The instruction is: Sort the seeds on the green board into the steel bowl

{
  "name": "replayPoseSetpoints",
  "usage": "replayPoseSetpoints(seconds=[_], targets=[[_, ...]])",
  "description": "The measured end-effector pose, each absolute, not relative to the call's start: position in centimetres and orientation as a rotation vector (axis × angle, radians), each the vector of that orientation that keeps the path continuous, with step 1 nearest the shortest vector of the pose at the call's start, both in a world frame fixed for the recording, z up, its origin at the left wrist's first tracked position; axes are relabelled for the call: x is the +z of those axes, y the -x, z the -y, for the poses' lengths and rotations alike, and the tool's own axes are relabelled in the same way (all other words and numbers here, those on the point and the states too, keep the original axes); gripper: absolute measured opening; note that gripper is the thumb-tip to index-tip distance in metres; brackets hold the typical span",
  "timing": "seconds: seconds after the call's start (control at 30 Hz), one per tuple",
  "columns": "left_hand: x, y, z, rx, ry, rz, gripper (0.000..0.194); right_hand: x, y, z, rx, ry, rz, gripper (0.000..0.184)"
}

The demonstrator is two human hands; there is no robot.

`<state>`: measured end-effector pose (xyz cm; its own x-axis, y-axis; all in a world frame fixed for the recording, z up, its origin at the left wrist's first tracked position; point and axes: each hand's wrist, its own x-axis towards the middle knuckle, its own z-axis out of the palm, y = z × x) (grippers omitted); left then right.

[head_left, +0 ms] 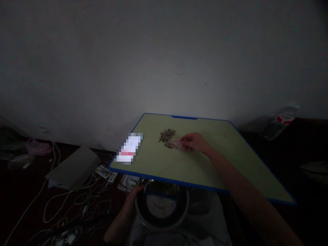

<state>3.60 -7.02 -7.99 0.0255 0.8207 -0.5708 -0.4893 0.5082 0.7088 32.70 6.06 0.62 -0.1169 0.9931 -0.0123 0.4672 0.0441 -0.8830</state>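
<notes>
Head view: the right hand [194,141] pinches a crumpled pinkish piece [175,144] against a dark heap [166,136] on a green, blue-edged tabletop [159,166]. Below, the left hand [134,194] grips a metal bowl [161,205] by its side. The lit screen's [129,148] writing is pixelated, unreadable.

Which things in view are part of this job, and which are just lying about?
In use:
shiny bowl, in left hand
pale crumpled piece, in right hand
pile of dark bits
tabletop

Apparently just lying about:
lit screen
grey box
cables
pink bag
</notes>
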Motion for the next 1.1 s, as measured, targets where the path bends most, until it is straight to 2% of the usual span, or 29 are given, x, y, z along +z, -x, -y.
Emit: replayPoseSetpoints(seconds=[0.13, 0.3, 0.5, 0.7, 0.97, 1.1], targets=[[-7.6, -3.6, 6.9, 1.000, -0.313, -1.222, 0.003, 0.7, -32.8, -6.1, 0.981, 1.496, 1.656, 0.016], [-6.8, -4.0, 6.8, 0.951, -0.255, -1.187, 0.013, 0.7, -32.7, -6.1, 0.999, 1.506, 1.678, 0.015], [-7.1, -4.0, 6.4, 0.995, -0.301, -1.253, 0.009, 0.7, -32.3, -5.9, 1.086, 1.499, 1.666, 0.013], [-7.8, -4.1, 4.1, 0.937, -0.278, -1.256, 0.020, 0.7, -32.5, -5.9, 1.093, 1.455, 1.660, 0.016], [-7.0, -4.2, 6.1, 1.004, -0.269, -1.197, 0.013, 0.8, -32.3, -5.8, 1.154, 1.456, 1.659, 0.014], [-6.2, -4.7, 6.5, 1.019, -0.271, -1.174, 0.015, 1.0, -32.2, -5.6, 1.178, 1.470, 1.666, 0.017]])
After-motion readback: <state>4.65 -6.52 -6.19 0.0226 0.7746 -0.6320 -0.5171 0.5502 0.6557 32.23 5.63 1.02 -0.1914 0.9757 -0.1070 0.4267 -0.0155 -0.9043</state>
